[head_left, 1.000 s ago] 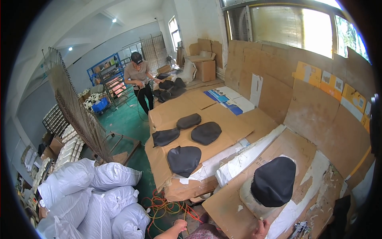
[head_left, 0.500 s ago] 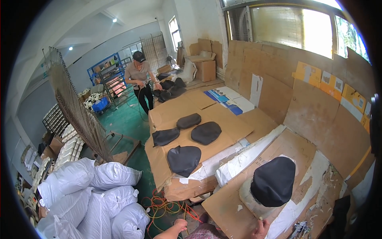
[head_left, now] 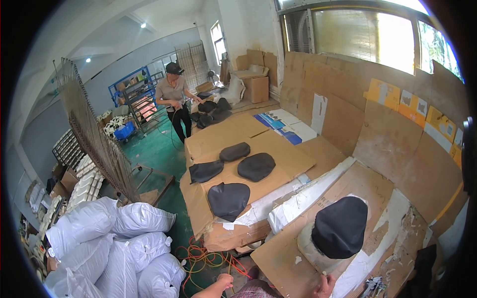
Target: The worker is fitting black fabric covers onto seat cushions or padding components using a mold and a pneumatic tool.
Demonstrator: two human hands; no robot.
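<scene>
While the head view looks down from high up, both of the person's hands sit low at the bottom edge. The left hand (head_left: 224, 283) is curled into a loose fist just above the orange hose (head_left: 208, 260) that lies in loops on the green floor (head_left: 159, 154); if it grips anything, that is too small to tell. The right hand (head_left: 325, 287) rests at the near edge of the cardboard tabletop (head_left: 278, 258), its fingers bent against the edge, holding nothing that shows. Both forearms come in short from below, bent close to the body.

A black seat cover (head_left: 340, 227) is already pulled over a pale foam cushion (head_left: 305, 243), just beyond the right hand. That one looks mostly dressed, though pale foam shows along its near side. Farther off, four more black covers (head_left: 228, 199) lie flat on the long cardboard tabletop, well apart from the hands, and they look not yet handled.

Big white sacks (head_left: 109, 238) are piled at the left. A co-worker (head_left: 174, 102) stands far away by more black pieces.
</scene>
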